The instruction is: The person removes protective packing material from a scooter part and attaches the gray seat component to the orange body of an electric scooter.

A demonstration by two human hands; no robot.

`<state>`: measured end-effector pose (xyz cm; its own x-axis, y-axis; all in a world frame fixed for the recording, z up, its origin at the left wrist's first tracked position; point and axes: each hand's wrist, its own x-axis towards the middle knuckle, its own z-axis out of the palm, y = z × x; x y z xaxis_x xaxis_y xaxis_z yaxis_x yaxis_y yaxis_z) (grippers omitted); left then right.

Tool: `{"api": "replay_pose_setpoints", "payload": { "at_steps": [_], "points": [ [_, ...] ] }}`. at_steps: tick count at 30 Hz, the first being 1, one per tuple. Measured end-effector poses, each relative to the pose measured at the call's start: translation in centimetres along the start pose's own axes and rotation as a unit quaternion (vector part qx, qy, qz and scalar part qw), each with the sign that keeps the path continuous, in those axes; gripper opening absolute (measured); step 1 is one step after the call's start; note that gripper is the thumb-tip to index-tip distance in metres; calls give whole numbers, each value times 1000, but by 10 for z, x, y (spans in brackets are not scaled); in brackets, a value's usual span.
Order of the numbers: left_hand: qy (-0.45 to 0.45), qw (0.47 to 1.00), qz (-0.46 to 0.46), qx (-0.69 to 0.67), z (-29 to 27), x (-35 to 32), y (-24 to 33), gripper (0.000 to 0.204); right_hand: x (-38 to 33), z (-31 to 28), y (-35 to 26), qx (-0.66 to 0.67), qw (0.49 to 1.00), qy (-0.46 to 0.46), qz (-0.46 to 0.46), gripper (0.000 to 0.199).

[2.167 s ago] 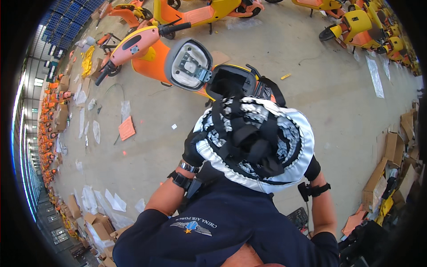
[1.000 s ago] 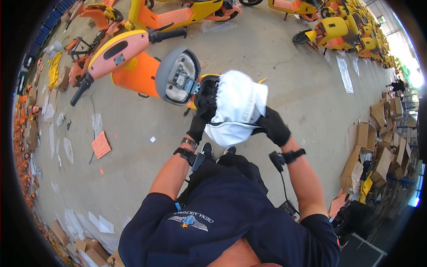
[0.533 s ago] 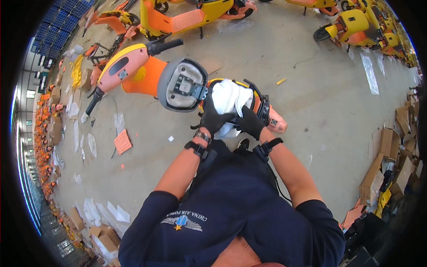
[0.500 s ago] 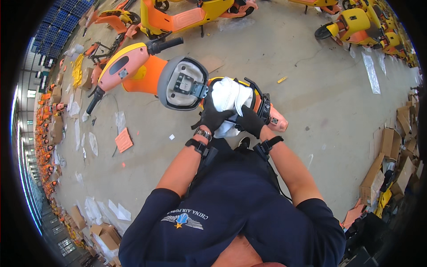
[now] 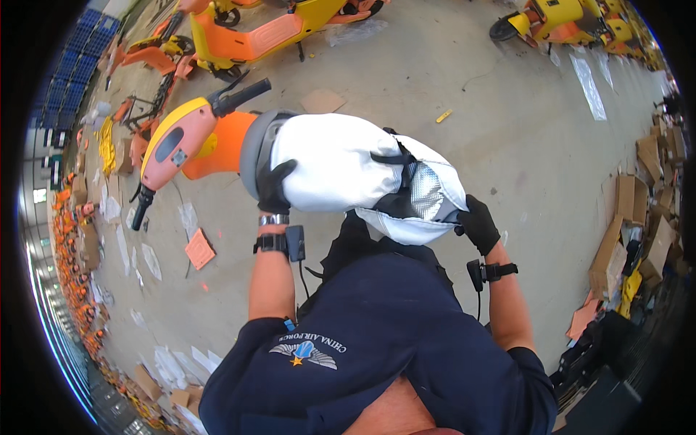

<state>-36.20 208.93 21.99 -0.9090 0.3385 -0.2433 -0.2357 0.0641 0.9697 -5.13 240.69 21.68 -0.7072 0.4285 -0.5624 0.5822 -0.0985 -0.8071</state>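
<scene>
White padded fabric, a quilted cover (image 5: 341,163) with black straps and a silvery reflective lining showing at its open end, is stretched between the person's two black-gloved hands directly in front of the chest. The left hand (image 5: 274,187) grips the cover's left edge, fingers curled tight around the fabric where it meets a grey round headlamp housing (image 5: 254,148) on an orange and yellow electric scooter (image 5: 190,138); the cover lies over that front part of the scooter, hiding most of it. The right hand (image 5: 478,223) is closed on the lower right corner of the cover, near the shiny lining, with the fingers wrapped over the hem and pulling the cloth out to the side. Both wrists carry black bands with small devices, and a thin cable hangs from each. A black rubber handlebar grip (image 5: 243,94) juts out above the cover, pointing up and to the right, and a second grip points down toward the floor at the left. On the grey concrete floor (image 5: 507,123) just left of the left forearm lies a flat orange card (image 5: 199,249), with pale scraps of wrapping scattered near it. More yellow and orange scooters (image 5: 254,32) stand further off along the top, and brown cardboard boxes (image 5: 638,217) are piled at the right edge.
</scene>
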Motion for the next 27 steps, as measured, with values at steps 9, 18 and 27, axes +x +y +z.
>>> {"api": "replay_pose_setpoints", "payload": {
  "at_steps": [9, 18, 27],
  "points": [
    [57, 982, 139, -116, -23, -22, 106, 68, 6, -77, 55, 121, 974, 150, -117, 25],
    [-45, 991, 121, -16, 40, -27, 89, 67, -96, -217, 41, -421, 743, 398, -335, 13],
    [-126, 985, 113, -40, 132, -39, 55, 37, -133, -194, 117, -233, 864, 405, -186, 12]
  ]
}}
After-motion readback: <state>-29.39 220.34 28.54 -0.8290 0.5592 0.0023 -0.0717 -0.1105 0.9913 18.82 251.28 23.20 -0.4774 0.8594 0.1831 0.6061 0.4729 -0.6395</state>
